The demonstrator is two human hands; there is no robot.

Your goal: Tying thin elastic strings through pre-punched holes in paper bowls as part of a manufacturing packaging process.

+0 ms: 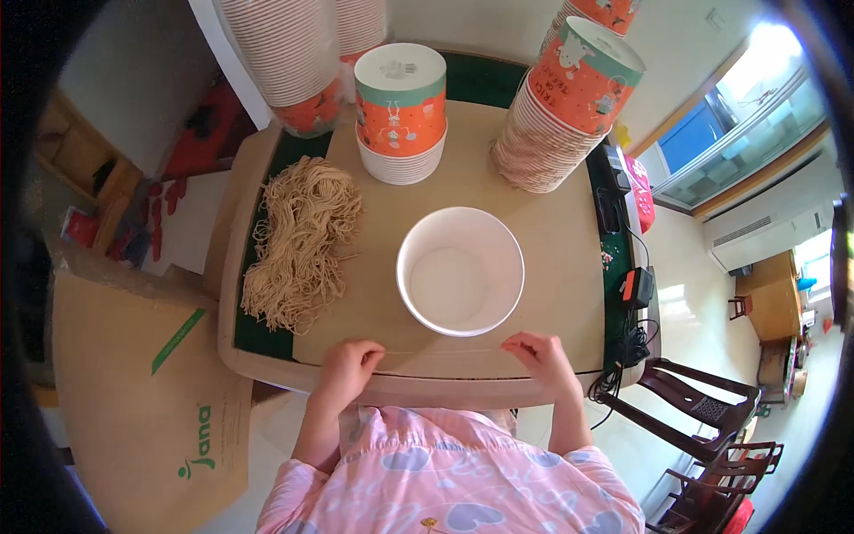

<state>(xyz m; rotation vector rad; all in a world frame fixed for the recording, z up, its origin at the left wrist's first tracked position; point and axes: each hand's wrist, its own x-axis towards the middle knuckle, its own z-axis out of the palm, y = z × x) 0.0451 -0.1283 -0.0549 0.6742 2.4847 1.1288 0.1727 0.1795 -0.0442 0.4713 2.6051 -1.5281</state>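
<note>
My left hand point(349, 363) and right hand point(536, 352) rest loosely curled at the table edge point(427, 384), pinching what looks like 1 thin strand stretched between them; grip unclear. Empty white bowl point(460, 271) sits just ahead, noodle pile point(302, 240) to its left. Best keep the strand taut and level.

Bare tabletop point(551, 258) right of bowl point(460, 271); noodles point(302, 240) block left, 3 cup stacks point(400, 116) behind.

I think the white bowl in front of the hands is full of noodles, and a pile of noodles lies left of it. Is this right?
Not quite. In the head view the white bowl is empty; the pile of noodles does lie left of it on the table.
</note>
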